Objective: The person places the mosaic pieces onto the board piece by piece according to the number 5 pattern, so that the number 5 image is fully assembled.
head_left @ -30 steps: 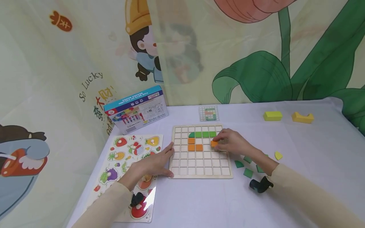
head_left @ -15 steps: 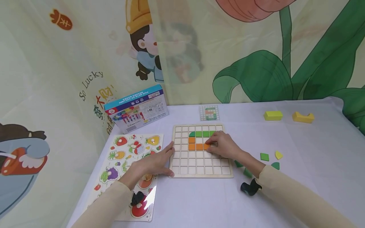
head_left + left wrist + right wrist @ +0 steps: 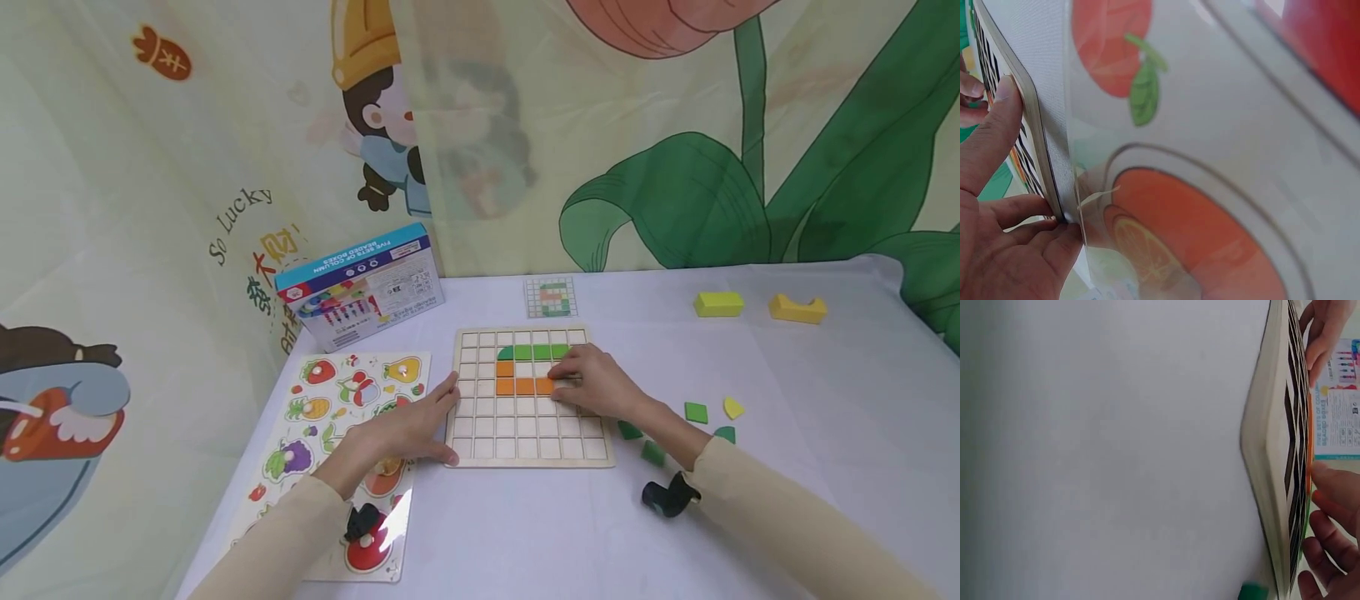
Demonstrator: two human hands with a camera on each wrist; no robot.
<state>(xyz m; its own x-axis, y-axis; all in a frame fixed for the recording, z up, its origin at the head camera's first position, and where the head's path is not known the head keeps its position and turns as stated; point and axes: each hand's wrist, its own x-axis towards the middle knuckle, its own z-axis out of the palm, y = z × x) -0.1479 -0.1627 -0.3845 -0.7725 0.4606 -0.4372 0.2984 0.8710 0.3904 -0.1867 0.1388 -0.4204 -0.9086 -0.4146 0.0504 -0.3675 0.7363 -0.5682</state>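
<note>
A square wooden grid board (image 3: 525,426) lies on the table. Set in its cells are a row of green tiles (image 3: 532,352) and an L of orange tiles (image 3: 506,387). My left hand (image 3: 401,432) steadies the board's left edge, fingers fairly straight along the side; in the left wrist view its thumb (image 3: 1004,115) touches the near edge. Over the board's right part is my right hand (image 3: 597,385), its fingertips just right of the last orange tile with no tile seen between them. In the right wrist view its loosely bent fingers (image 3: 1329,540) hover close over the grid.
Loose green tiles (image 3: 696,412) and a yellow piece (image 3: 732,408) lie right of the board. Behind it is a pattern card (image 3: 551,298). A fruit puzzle board (image 3: 322,467) lies under the left forearm, with a box (image 3: 360,292) behind. Yellow blocks (image 3: 718,305) stand at the back right.
My right hand brought an orange tile leftward into the row beside the other orange ones, then let it go and drew slightly right. My left hand stayed on the board's edge.
</note>
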